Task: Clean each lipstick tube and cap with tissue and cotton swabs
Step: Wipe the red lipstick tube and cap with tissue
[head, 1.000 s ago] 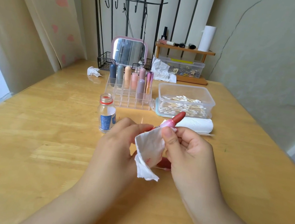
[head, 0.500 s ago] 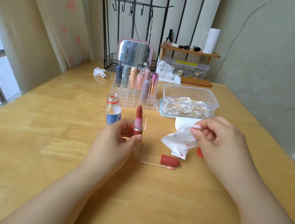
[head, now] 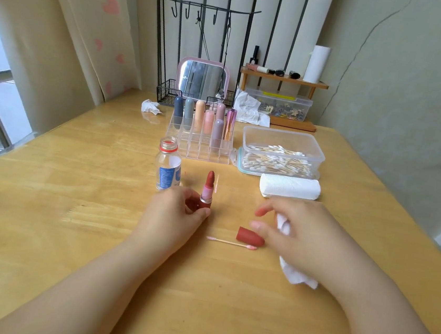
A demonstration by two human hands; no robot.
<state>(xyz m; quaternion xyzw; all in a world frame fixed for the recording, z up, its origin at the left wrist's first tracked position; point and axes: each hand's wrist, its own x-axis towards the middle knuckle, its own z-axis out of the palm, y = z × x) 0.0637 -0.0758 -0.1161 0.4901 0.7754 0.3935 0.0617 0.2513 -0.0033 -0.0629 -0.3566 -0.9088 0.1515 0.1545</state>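
My left hand grips the red base of an uncapped lipstick, which stands upright on the wooden table with its red bullet up. Its red cap lies on its side to the right. A used cotton swab with pink tips rests just in front of the cap. My right hand is blurred and holds a crumpled white tissue in its palm. Its thumb and forefinger stretch toward the cap, close to it; whether they touch it is unclear.
An open small bottle stands left of the lipstick. Behind are a clear organizer with several capped lipsticks, a clear box of cotton swabs and a folded tissue pack. A crumpled tissue, mirror and shelf sit at the back.
My hands parted. The left set the lipstick upright on the table. The right carried the tissue away to the right, then came down toward the cap.
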